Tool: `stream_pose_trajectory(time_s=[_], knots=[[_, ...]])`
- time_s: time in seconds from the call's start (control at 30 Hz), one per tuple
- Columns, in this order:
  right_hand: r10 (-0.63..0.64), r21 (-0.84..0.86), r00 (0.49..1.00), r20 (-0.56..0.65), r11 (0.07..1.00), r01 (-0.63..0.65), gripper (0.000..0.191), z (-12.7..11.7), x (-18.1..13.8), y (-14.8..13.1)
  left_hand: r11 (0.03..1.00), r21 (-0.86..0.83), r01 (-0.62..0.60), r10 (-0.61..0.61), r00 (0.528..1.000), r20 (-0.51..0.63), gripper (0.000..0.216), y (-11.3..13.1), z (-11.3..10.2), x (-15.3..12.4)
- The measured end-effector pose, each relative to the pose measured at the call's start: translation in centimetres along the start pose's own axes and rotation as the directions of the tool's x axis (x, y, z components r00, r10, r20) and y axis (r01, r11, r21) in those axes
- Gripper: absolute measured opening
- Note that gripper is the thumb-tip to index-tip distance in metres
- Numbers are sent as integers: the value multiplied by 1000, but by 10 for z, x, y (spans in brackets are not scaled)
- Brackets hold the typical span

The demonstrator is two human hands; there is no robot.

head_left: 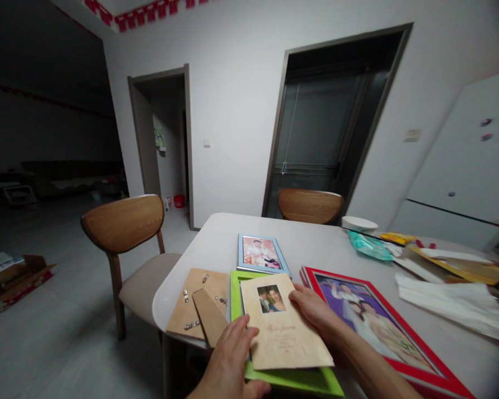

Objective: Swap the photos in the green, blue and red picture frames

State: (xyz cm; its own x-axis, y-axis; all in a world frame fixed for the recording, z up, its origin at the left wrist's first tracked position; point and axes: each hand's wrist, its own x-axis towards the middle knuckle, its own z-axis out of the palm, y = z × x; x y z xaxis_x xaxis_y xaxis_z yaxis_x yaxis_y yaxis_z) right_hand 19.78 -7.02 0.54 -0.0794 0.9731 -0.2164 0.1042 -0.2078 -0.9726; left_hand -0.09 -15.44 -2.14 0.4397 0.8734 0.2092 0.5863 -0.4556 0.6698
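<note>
A tan paper insert [285, 330] with a small photo of a couple printed on it lies on top of a green picture frame [289, 378] at the table's near edge. My left hand [233, 352] rests on the insert's left edge and the frame, fingers spread. My right hand [316, 313] presses on the insert's right edge. A brown frame backing board [193, 302] with metal clips and a stand lies just left of the green frame.
A blue-framed photo [261, 253] lies behind the green frame, a large red-framed photo [378, 327] to the right. White papers [457, 302], a teal packet [370, 246] and a white bowl [359, 224] sit at the back right of the white table [316, 244]. A wooden chair [127, 233] stands left.
</note>
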Motion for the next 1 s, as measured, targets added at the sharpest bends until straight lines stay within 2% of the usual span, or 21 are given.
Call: stream_pose_trajectory(time_s=[0.2, 0.27, 0.3, 0.37, 0.43, 0.57, 0.67, 0.77, 0.83, 0.9, 1.0], knots=[[-70, -135, 996, -52, 989, 63, 46, 6, 17, 13, 990, 141, -18, 2, 994, 112, 43, 5, -6, 0], [-117, -269, 991, -62, 958, 96, 43, 4, 18, 14, 986, 165, -22, 0, 991, 131, 39, 5, -6, -1], [-168, -396, 983, -73, 909, 125, 41, 3, 17, 13, 985, 170, -24, 1, 990, 139, 36, 4, -6, -1], [-278, -650, 956, -93, 744, 154, 36, 1, 14, 11, 985, 173, -25, -1, 989, 146, 33, 4, -6, -1], [-327, -803, 939, -107, 585, 112, 33, 1, 10, 9, 984, 176, -18, -8, 989, 147, 32, 3, -7, -1], [-282, -912, 949, -141, 410, -13, 36, 2, 4, 9, 984, 179, -2, -27, 987, 158, 32, 5, -10, 0], [-327, -944, 932, -159, 327, -47, 36, 2, 2, 14, 984, 178, -14, -11, 990, 141, 34, 7, -10, -1], [-374, -944, 914, -155, 328, -26, 36, 2, 0, 15, 985, 164, -53, 35, 993, 112, 40, 3, -13, -5], [-398, -935, 911, -110, 352, 40, 38, 8, -4, 13, 984, 170, -50, 45, 998, 38, 48, -7, -21, -12], [-432, -911, 902, -15, 377, 166, 38, 21, -11, 8, 976, 217, 16, 3, 996, -85, 55, -25, -32, -19], [-481, -843, 862, 159, 389, 372, 35, 56, -23, 1, 922, 330, 204, -127, 963, -240, 58, -56, -49, -29]])
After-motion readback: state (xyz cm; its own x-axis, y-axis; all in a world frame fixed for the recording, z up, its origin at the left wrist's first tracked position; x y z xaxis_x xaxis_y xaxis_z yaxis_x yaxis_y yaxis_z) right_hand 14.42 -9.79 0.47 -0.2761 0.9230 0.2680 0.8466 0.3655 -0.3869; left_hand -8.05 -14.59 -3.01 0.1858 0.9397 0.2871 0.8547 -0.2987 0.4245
